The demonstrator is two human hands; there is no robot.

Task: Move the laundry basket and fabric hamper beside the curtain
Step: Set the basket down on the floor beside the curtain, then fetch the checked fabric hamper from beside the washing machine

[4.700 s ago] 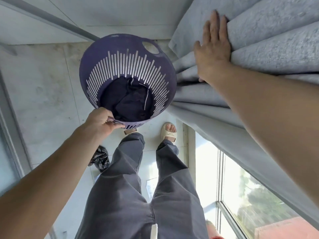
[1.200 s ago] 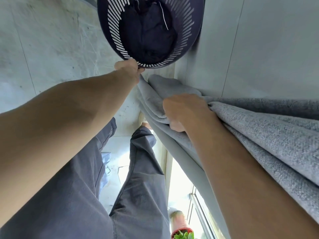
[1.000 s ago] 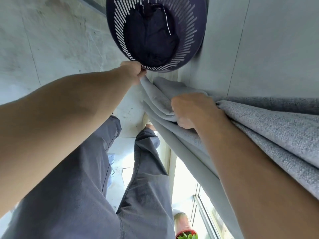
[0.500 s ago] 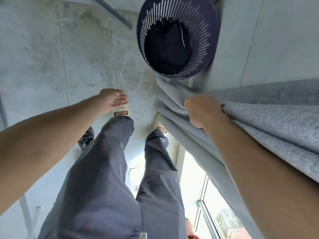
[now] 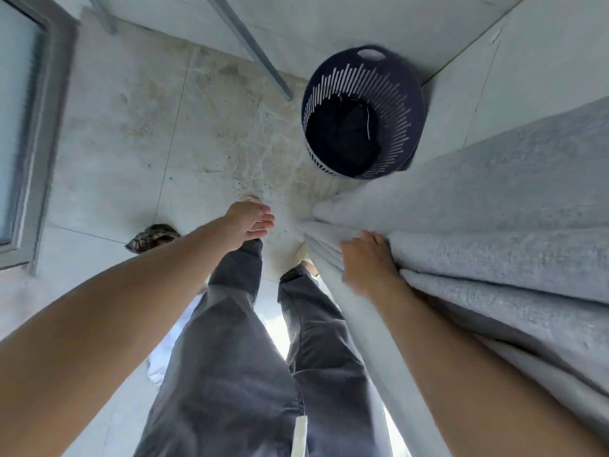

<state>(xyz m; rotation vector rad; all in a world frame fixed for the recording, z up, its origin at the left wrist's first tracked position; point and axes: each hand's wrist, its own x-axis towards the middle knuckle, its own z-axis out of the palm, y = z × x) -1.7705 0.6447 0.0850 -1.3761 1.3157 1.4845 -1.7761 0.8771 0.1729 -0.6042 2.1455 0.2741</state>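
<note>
Head view is showing the dark slatted laundry basket [image 5: 362, 113] standing on the tiled floor [image 5: 131, 143], tucked into the corner where two walls meet and lying just beside the grey curtain [image 5: 494, 209], whose nearest fold is brushing or overlapping its near rim. Dark clothes are lying inside it. The left hand [image 5: 248, 221] is hanging empty over the floor, fingers loosely spread and gripping nothing, well apart from the basket. The right hand [image 5: 365, 262] is pressing flat against the bunched curtain folds, fingers curled over them and holding them aside. By my reading, the basket half of the job is looking finished and the fabric hamper is what remains; no hamper is showing here. A small dark mottled bundle [image 5: 151, 237] is lying on the floor by the left forearm, possibly a bag, though blur is hiding what it is. The next move is calling for turning away and finding the hamper.
</note>
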